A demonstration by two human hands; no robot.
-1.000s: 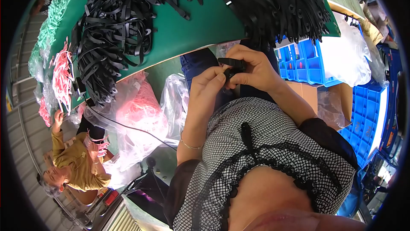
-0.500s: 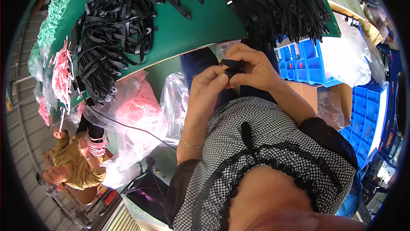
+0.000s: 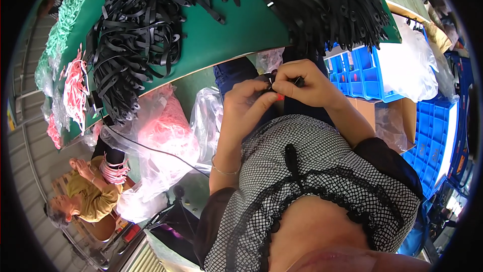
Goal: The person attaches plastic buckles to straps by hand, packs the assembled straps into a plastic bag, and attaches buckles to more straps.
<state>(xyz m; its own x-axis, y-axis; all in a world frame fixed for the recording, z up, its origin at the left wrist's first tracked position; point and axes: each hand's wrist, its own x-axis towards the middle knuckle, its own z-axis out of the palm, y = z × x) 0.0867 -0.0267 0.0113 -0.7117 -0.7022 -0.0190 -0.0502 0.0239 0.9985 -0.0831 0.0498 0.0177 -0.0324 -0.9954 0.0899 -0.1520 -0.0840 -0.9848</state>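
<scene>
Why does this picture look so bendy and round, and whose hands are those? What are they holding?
There's no robot: the left hand and right hand belong to a person. A wide, bulgy camera on that person's head looks down, so straight edges curve. Both hands hold a small black piece; fingers hide much of it. On the green table lie a left heap of black straps and a right heap of black straps. Another person sits off to the left.
</scene>
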